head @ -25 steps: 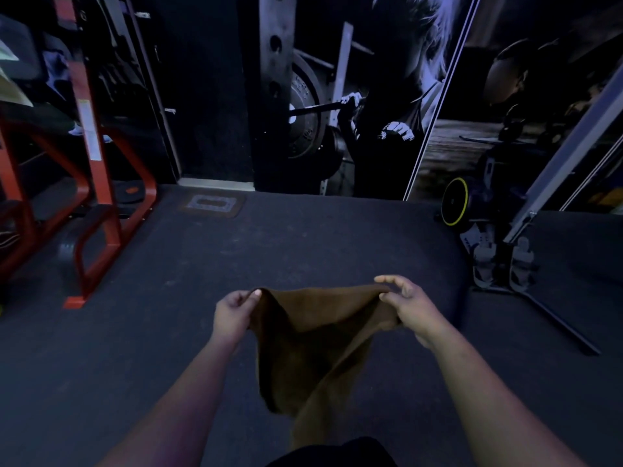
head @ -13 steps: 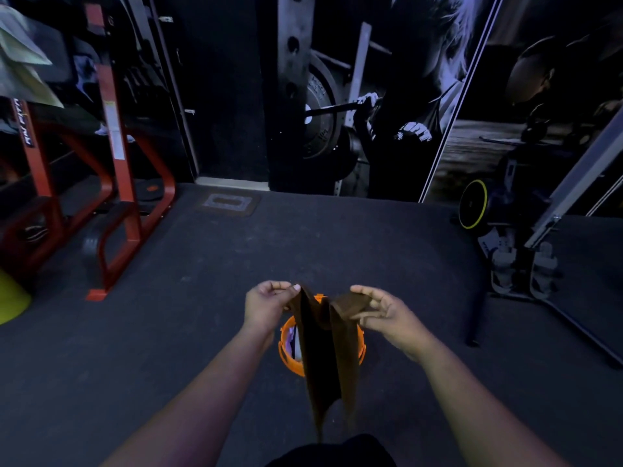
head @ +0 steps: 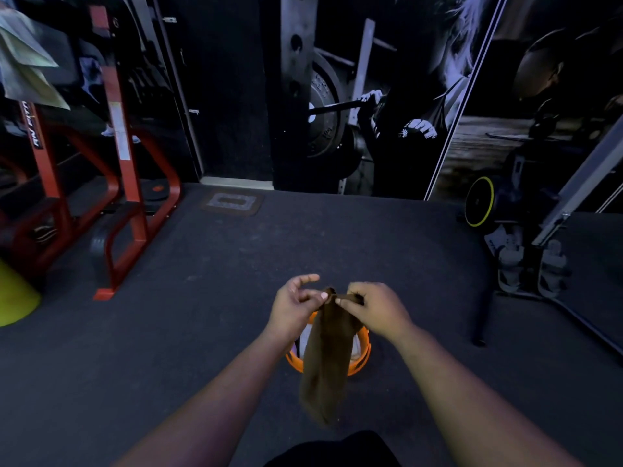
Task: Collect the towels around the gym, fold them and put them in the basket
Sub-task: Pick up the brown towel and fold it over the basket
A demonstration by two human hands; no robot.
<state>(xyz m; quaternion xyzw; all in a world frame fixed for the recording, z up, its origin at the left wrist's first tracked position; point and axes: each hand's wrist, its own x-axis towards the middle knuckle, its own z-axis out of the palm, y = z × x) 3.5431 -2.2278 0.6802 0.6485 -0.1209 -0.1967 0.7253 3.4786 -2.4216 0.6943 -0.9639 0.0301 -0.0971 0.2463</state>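
A brown towel (head: 328, 352) hangs folded lengthwise in a narrow strip, its top corners brought together. My right hand (head: 376, 310) pinches the top of the towel. My left hand (head: 295, 305) meets it there, thumb and a finger on the same top edge, index finger raised. Below and behind the towel an orange basket (head: 362, 357) stands on the dark floor, with light-coloured cloth partly visible inside it. The towel covers most of the basket's opening.
A red steel rack (head: 131, 183) stands at the left with a yellow-green cone (head: 15, 298) near it. A machine with a yellow-rimmed wheel (head: 480, 202) and floor bars (head: 483, 315) sits at the right. A wall mural rises ahead.
My hands came together from wide apart, folding the spread towel into a narrow hanging strip. The orange basket came into view beneath it as my view shifted.
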